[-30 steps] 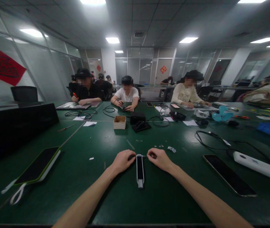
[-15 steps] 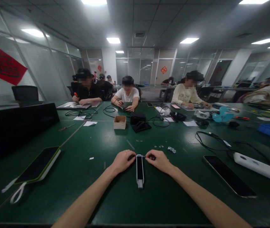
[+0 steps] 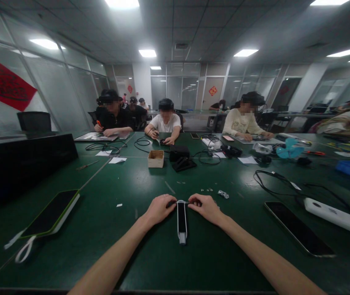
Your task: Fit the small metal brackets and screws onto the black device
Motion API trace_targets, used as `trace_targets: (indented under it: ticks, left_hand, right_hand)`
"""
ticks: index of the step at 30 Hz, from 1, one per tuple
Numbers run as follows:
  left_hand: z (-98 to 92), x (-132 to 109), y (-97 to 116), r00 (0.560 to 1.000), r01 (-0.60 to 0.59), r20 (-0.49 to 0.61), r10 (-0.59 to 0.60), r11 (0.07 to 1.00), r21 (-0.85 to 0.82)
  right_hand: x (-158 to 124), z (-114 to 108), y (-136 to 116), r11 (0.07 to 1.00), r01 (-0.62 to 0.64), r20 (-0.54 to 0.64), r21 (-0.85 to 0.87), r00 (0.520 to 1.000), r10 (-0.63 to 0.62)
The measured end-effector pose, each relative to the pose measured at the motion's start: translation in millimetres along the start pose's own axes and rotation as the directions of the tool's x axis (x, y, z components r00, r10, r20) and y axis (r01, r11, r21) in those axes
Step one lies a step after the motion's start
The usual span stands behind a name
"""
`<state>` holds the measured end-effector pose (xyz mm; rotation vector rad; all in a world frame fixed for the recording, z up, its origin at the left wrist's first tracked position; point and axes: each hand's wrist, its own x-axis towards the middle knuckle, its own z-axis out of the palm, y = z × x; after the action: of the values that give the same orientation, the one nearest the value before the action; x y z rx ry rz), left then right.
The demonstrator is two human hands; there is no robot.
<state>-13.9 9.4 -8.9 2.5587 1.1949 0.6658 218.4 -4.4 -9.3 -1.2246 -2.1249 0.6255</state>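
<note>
A narrow device with a black face and a white rim lies lengthwise on the green table in front of me, a grey block at its near end. My left hand is closed at the left of its far end, with something small and dark between thumb and fingers. On the opposite side my right hand pinches at the same end, and a thin dark piece shows at its fingertips. What exactly each hand grips is too small to make out. A small silvery metal part lies beyond my right hand, near several tiny bits.
A green-edged phone-like slab lies left; a dark phone and white power strip lie right. Farther off are a small open box, a black case, cables and a blue fan. Several people sit across the table.
My hands stay at the device's far end, and slightly more of the dark piece shows in my left fingers. The view has shifted slightly. Across the table, a person's hand has moved a little.
</note>
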Motion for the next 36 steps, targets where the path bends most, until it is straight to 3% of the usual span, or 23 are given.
trace_targets:
  ticks: [17, 27, 36]
  left_hand:
    - [-1.4, 0.7, -0.6, 1.0, 0.007, 0.024, -0.006, 1.0, -0.027]
    - [-0.1, 1.6, -1.4, 1.0, -0.01, 0.007, 0.01, 0.999, -0.039]
    - [-2.2, 2.1, -1.1, 0.999, 0.008, 0.032, -0.006, 0.999, -0.052]
  right_hand:
    - [-0.2, -2.9, -8.6, 1.0, 0.004, 0.031, 0.005, 1.0, -0.004]
    - [3.8, 7.4, 0.0, 0.999, 0.039, -0.017, -0.016, 0.999, -0.039]
    - [3.5, 2.7, -10.5, 0.999, 0.036, 0.006, -0.029, 0.999, -0.036]
